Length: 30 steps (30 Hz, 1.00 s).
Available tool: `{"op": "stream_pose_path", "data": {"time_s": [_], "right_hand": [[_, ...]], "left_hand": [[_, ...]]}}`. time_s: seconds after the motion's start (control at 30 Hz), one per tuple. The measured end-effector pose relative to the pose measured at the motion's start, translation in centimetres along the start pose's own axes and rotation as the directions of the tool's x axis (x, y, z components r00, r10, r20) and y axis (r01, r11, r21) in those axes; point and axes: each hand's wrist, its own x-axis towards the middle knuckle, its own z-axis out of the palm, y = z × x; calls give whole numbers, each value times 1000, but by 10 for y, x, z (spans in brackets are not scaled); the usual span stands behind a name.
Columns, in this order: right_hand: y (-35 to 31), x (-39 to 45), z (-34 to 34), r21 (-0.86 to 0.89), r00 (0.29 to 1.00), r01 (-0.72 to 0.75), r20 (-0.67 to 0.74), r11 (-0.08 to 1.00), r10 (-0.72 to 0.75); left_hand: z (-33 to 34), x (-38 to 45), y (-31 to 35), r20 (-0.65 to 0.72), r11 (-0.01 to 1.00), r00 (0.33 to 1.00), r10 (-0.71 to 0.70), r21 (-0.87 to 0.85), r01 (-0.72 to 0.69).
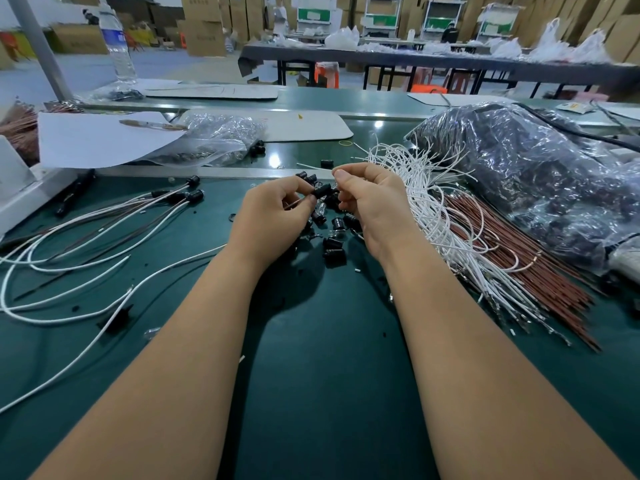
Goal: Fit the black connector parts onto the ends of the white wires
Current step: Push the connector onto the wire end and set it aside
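Black cylindrical plastic connector is pinched between the curled fingers of the left hand and right hand. Loose connectors lie below the fingers on the dark green worktop; white wire bundle lies rightward. Cardboard boxes fill the room beyond.

Loose connectors between hands; wire bundle right; finished wires left.

Two hands: left hand, right hand. One water bottle. One pen on one white sheet. Two clear plastic bags: small bag, large bag. Finished wires with black ends, about four. Loose black connector parts, roughly ten. White wires and brown wires: too many to count.
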Motion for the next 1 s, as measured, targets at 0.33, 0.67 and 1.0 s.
{"op": "stream_pose_path", "data": {"time_s": [0.33, 0.67, 1.0], "right_hand": [[-3, -2, 0, 32, 999, -41, -26, 999, 42], [-5, -4, 1, 50, 998, -57, -24, 997, 58], [-8, -6, 1, 56, 999, -33, 19, 998, 32]], "left_hand": [[0, -2, 2, 31, 999, 999, -26, -27, 27], [-6, -2, 13, 89, 970, 988, -126, -199, 142], [-6, -1, 12, 27, 968, 990, -137, -208, 140]]}}
